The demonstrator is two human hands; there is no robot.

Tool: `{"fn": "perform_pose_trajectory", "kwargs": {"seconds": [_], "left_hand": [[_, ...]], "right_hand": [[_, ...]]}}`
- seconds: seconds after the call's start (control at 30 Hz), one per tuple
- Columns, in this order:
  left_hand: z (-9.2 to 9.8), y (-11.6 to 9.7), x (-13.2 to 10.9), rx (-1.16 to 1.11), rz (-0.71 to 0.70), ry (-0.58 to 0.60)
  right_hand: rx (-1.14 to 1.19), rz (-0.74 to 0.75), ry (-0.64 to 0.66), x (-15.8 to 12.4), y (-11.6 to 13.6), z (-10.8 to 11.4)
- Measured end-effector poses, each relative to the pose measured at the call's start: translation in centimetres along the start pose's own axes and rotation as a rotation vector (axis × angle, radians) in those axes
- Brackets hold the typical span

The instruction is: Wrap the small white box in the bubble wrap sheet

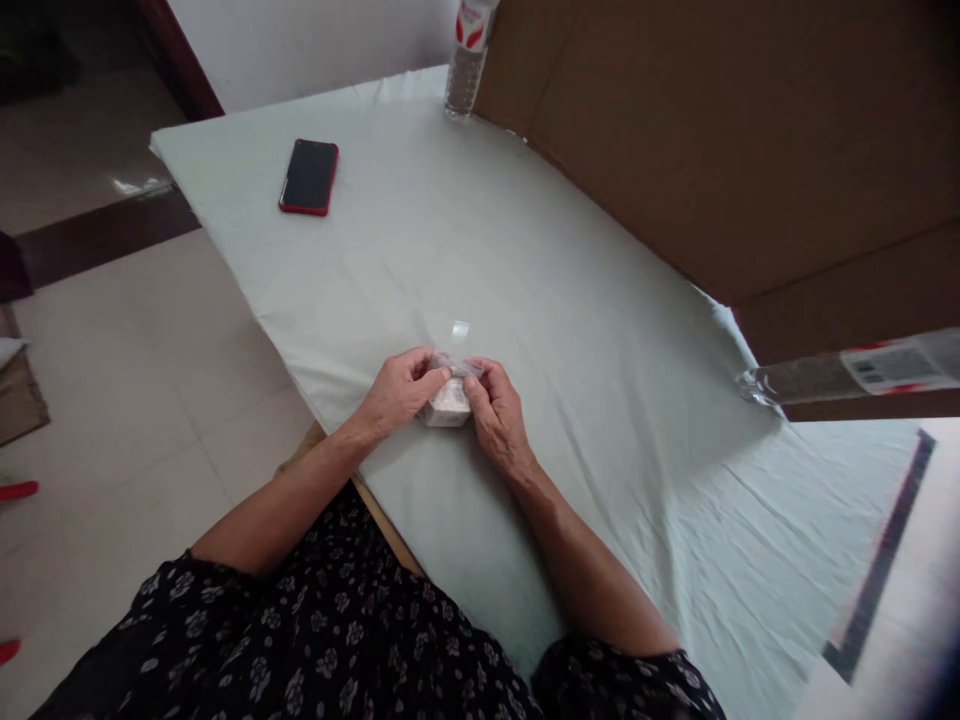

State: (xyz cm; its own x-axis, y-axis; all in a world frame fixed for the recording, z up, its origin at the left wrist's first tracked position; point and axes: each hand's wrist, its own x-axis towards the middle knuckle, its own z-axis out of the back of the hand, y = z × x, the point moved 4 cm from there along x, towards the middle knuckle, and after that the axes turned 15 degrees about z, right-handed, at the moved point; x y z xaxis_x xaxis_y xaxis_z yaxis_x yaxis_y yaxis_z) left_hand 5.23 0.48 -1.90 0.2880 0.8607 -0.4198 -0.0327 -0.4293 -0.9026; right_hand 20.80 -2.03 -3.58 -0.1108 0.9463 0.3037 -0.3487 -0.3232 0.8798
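Both my hands meet over a small whitish packet [448, 402] wrapped in clear plastic, near the front edge of a table covered in a pale green cloth [525, 250]. My left hand [395, 393] pinches the packet's left side with curled fingers. My right hand [495, 410] grips its right side, fingers bent over the top. A tiny clear scrap [460, 329] lies on the cloth just beyond the hands.
A red-cased phone [309, 176] lies face up at the far left of the cloth. A plastic water bottle [466, 60] stands at the far edge beside a large brown cardboard sheet [712, 140]. Another bottle [847, 372] lies on its side at right. Tiled floor lies left.
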Motion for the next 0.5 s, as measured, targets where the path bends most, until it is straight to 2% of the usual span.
{"fn": "perform_pose_trajectory", "kwargs": {"seconds": [0.07, 0.17, 0.27, 0.37, 0.5], "left_hand": [[-0.3, 0.6, 0.3, 0.007, -0.021, -0.085], [-0.6, 1.7, 0.4, 0.002, -0.074, -0.2], [-0.7, 2.6, 0.4, -0.045, -0.094, -0.194], [-0.6, 2.9, 0.5, -0.074, -0.102, -0.174], [-0.5, 2.6, 0.3, -0.112, -0.082, -0.146]], "right_hand": [[-0.069, 0.069, -0.037, -0.4, 0.2, 0.1], [-0.321, 0.286, -0.07, -1.2, 1.3, 0.8], [-0.576, 0.474, -0.085, -1.9, 2.5, 1.6], [-0.654, 0.547, -0.006, -2.2, 2.9, 1.6], [-0.639, 0.515, 0.157, -1.9, 2.4, 0.9]]}}
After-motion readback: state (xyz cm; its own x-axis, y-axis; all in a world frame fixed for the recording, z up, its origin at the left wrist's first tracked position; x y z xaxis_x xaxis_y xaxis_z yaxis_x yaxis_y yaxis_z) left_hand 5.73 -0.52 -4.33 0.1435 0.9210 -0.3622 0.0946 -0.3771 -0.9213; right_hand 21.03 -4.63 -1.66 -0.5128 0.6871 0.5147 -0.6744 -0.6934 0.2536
